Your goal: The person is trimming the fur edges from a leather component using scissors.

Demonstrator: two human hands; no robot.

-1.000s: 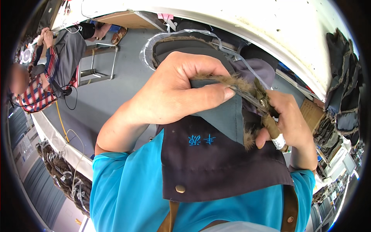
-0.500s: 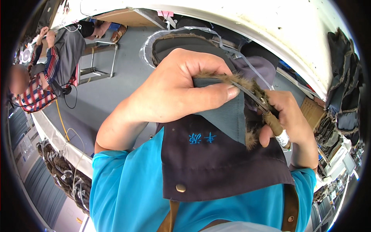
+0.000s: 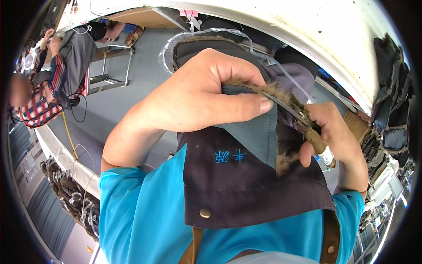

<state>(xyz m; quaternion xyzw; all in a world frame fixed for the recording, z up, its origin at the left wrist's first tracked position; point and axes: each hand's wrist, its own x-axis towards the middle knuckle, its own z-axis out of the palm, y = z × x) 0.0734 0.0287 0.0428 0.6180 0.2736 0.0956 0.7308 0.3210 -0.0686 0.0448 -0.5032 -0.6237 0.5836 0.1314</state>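
My left hand pinches the edge of a grey-blue ribbed fabric piece between thumb and bent fingers. Brown fur lines its border, showing along the top and at the lower corner. In my right hand is a pair of scissors, its handle wrapped in brown with a white band near the end. The thin metal blades slant up and left along the furry edge, their tip close to my left thumb. Whether the blades are apart is hard to tell. Some right fingers are hidden behind the handle and fur.
Behind my hands lies a dark fur-edged piece with clear plastic around it. A white table curves across the top. Dark trimmed pieces hang at right, bundled fur at lower left. Another person sits left beside a metal-framed stool.
The scissors and my right hand have shifted slightly right and down. The left elbow has moved a little outward, while its pinch on the fabric stays the same.
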